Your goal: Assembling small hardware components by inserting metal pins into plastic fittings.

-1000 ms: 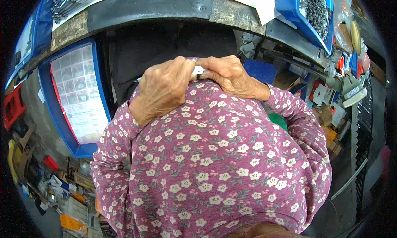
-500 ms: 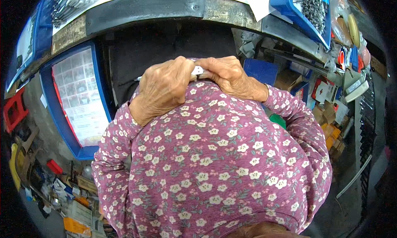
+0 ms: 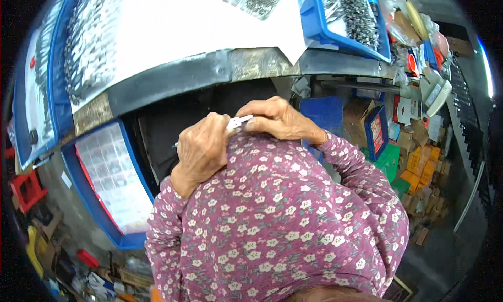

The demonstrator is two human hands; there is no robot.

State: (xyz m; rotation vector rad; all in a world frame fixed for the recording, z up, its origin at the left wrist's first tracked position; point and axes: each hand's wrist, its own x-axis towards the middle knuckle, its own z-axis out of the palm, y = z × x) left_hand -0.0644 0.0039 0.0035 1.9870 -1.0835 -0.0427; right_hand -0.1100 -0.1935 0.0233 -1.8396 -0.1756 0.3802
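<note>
My left hand (image 3: pixel 201 147) is closed, with its fingers curled round one end of a small white plastic piece (image 3: pixel 237 122). Small dark spots mark the piece, and its exact kind is not clear. From the other side my right hand (image 3: pixel 277 118) pinches it between thumb and forefinger. Both hands meet close against my flowered purple top (image 3: pixel 288 213), below the bench edge. A thin pale tip sticks out left of my left hand; what it belongs to is hidden by the fingers.
Ahead is a bench edge (image 3: pixel 173 85) with white sheeting (image 3: pixel 199 24). Blue trays of small metal parts stand at its left and at its right (image 3: pixel 346 47). A blue-rimmed tray (image 3: pixel 102 218) lies low at left. Boxes (image 3: pixel 422 165) crowd the right side.
The view has tilted upward, showing more of the bench top. In the picture my hands sit lower, and the white piece between them is slightly more slanted. Both hands keep their grip.
</note>
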